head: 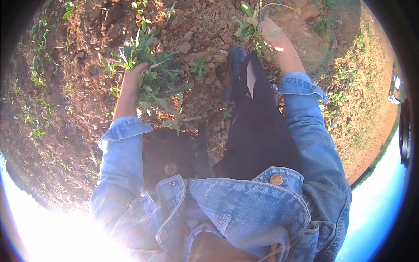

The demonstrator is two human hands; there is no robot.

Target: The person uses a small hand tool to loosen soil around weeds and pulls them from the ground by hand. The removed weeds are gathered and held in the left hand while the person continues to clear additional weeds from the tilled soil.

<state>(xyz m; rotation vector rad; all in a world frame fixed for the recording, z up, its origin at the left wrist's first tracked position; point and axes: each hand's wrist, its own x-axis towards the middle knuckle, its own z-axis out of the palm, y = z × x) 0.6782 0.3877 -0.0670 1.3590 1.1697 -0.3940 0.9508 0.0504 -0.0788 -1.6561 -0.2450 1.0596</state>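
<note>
A thick bunch of leafy green plants (160, 75) is gripped in my left hand (133, 77), its leaves spreading right and down over my knee. Farther out on the right, my right hand (270, 31) holds a smaller clump of leafy weeds (250, 29) with thin stems. Leaves cover most of its fingers. Between the two hands a small green plant (199, 66) stands rooted in the reddish, cloddy soil (186, 36). Just below the right hand is my dark shoe (236, 62).
Low weeds (37, 72) grow in the soil along the left. More green tufts (337, 96) dot sunlit ground to the right. At the far right edge part of a person (395, 88) seems visible, too small to make out. Strong sun glare washes out the lower left.
</note>
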